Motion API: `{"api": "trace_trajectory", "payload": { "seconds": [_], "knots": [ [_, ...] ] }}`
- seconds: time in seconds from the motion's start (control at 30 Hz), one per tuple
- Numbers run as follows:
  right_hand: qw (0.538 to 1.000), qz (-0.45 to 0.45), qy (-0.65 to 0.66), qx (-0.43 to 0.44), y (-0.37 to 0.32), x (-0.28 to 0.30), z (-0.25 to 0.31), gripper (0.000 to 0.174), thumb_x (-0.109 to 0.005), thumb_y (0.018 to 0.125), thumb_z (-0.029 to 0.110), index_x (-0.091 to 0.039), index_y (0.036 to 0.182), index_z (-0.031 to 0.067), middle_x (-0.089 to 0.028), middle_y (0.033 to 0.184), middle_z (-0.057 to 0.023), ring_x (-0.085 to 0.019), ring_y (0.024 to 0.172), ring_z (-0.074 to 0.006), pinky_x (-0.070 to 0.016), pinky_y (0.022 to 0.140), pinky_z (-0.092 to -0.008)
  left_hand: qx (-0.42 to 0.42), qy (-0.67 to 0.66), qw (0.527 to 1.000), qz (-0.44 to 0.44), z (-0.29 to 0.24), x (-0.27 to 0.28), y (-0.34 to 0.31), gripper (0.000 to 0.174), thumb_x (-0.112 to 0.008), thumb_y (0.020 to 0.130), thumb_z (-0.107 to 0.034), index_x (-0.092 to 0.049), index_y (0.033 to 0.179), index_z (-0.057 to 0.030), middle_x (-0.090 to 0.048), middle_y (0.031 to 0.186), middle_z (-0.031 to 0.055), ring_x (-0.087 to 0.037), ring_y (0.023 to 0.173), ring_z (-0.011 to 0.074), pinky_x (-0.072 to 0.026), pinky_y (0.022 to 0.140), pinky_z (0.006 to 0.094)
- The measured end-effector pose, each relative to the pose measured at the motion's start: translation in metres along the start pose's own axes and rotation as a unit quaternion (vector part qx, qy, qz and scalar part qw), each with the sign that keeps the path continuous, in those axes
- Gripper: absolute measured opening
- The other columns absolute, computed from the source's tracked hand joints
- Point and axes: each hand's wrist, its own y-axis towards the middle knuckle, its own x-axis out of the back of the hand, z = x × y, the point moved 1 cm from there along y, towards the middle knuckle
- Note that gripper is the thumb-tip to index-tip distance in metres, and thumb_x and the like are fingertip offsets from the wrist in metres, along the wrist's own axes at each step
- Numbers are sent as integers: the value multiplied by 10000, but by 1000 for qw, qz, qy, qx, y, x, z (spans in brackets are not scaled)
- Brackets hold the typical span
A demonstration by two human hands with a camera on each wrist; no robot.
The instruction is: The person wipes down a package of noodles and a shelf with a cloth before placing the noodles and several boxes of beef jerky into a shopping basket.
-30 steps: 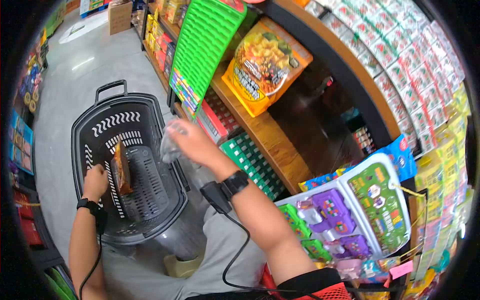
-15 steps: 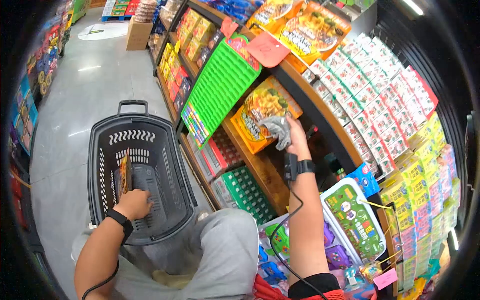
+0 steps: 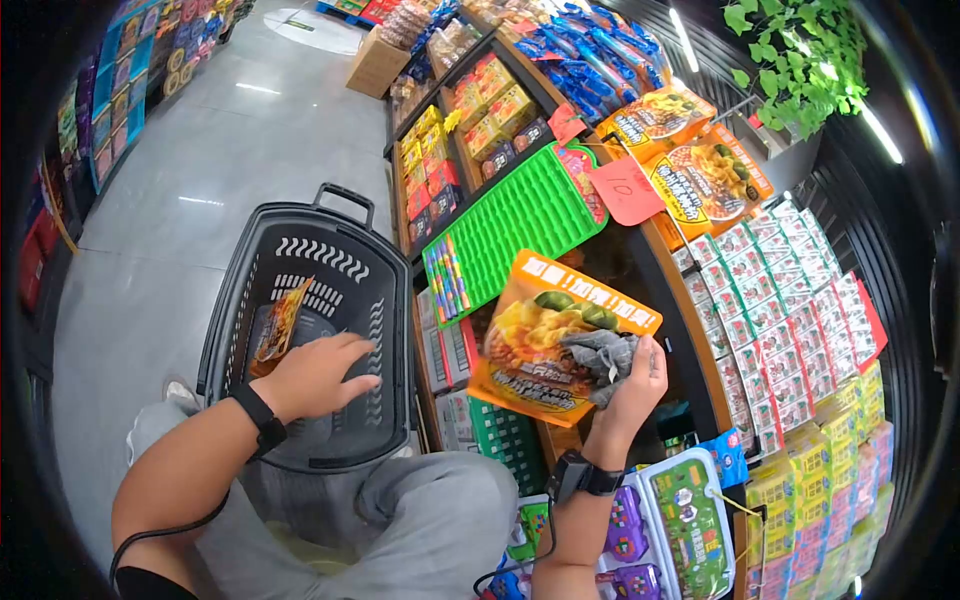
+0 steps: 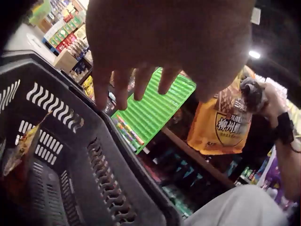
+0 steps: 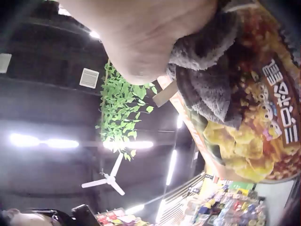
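The right hand [image 3: 635, 395] grips a large orange snack bag [image 3: 540, 345] by its edge, with a grey cloth [image 3: 603, 362] bunched between hand and bag. In the right wrist view the cloth [image 5: 207, 80] lies against the front of the bag [image 5: 254, 141]. Over the black basket [image 3: 318, 205] the left hand [image 3: 315, 378] is spread with straight fingers, holding nothing. A smaller orange packet [image 3: 280, 325] leans upright inside the basket. The left wrist view has the spread left hand [image 4: 164, 42] above the basket's rim [image 4: 117, 136] and the bag [image 4: 218, 127] beyond it.
Beside the basket stands a shelf with a green ridged board [image 3: 515, 235], boxed goods [image 3: 485, 100] and a red price card [image 3: 628, 190]. More orange bags [image 3: 705, 180] lie on top. A purple and green toy case [image 3: 690, 530] is near the right forearm. Grey floor [image 3: 200, 150] runs ahead.
The right hand has gone from near the basket to the shelf and now holds the orange bag out from it. The left hand has lifted from the packet and spread its fingers.
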Motion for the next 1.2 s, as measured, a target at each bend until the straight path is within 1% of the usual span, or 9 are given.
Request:
{"api": "trace_trajectory", "payload": {
  "seconds": [0.17, 0.2, 0.43, 0.7, 0.73, 0.87, 0.97, 1.0, 1.2],
  "knots": [
    [978, 94, 160, -94, -36, -25, -15, 219, -557, 1050, 181, -660, 1059, -12, -706, 961, -58, -661, 829, -122, -527, 773, -277, -112, -102, 974, -170, -51, 25, 13, 593, -811, 856, -358, -596, 1294, -20, -636, 1233, 188, -656, 1117, 368, -525, 970, 451],
    [974, 99, 177, -96, -45, -32, -30, 341, -487, 1069, 265, -621, 1129, -42, -720, 1045, -139, -724, 896, -220, -582, 827, -362, -116, -120, 967, -191, -57, 30, 13, 596, -835, 837, -336, -598, 1283, -19, -644, 1215, 180, -658, 1114, 360, -524, 972, 441],
    [927, 115, 250, -254, -95, -75, -101, 295, -474, 1069, 218, -642, 1146, -11, -709, 1073, -97, -696, 949, -190, -553, 862, -344, 15, -168, 985, -37, -43, 40, 8, 390, -845, 799, -178, -644, 1086, -7, -691, 915, 120, -713, 862, 206, -564, 781, 306],
    [932, 205, 189, -231, -96, -94, -102, 295, -566, 1068, 226, -678, 1154, -33, -699, 1069, -34, -622, 972, -98, -478, 908, -270, -18, -187, 981, -54, -41, 19, 11, 314, -578, 1039, -220, -686, 1200, 27, -745, 1089, 175, -723, 951, 377, -571, 874, 370],
    [932, 217, 174, -232, -95, -93, -108, 349, -533, 1079, 216, -643, 1266, -57, -681, 1219, -97, -611, 1132, -158, -451, 1021, -310, 4, -193, 979, -61, -47, 19, 12, 366, -518, 1083, -279, -687, 1195, 26, -738, 983, 174, -736, 866, 265, -569, 811, 337],
    [956, 188, 160, -161, -104, -100, -95, 499, -433, 1108, 239, -409, 1520, -42, -581, 1384, -155, -592, 1217, -201, -459, 1063, -359, 215, -360, 905, -76, -55, 19, 11, 505, -441, 1121, -401, -679, 1193, 38, -705, 903, 39, -610, 808, 40, -506, 710, 248],
    [982, 187, -1, -5, -122, -101, -86, 517, -392, 1115, 239, -365, 1541, -54, -510, 1468, -188, -523, 1326, -240, -395, 1140, -391, 235, -450, 852, -127, -60, 10, 13, 529, -449, 1115, -431, -663, 1213, 43, -710, 969, 9, -640, 838, 70, -515, 751, 247],
    [970, 240, 3, 30, -132, -100, -85, 547, -407, 1098, 216, -337, 1545, -93, -389, 1592, -253, -384, 1477, -337, -258, 1234, -419, 247, -453, 850, -106, -62, 10, 10, 558, -429, 1113, -465, -626, 1274, 32, -711, 1071, 33, -652, 919, 80, -524, 817, 258],
    [873, 430, 16, 229, -192, -124, -76, 634, -522, 1031, 271, -334, 1589, 37, -294, 1651, -249, -290, 1469, -542, -213, 1203, -632, 283, -614, 728, -111, -64, -5, 6, 592, -361, 1114, -503, -504, 1461, -46, -597, 1405, 86, -587, 1265, 193, -441, 1109, 359]
  ]
}}
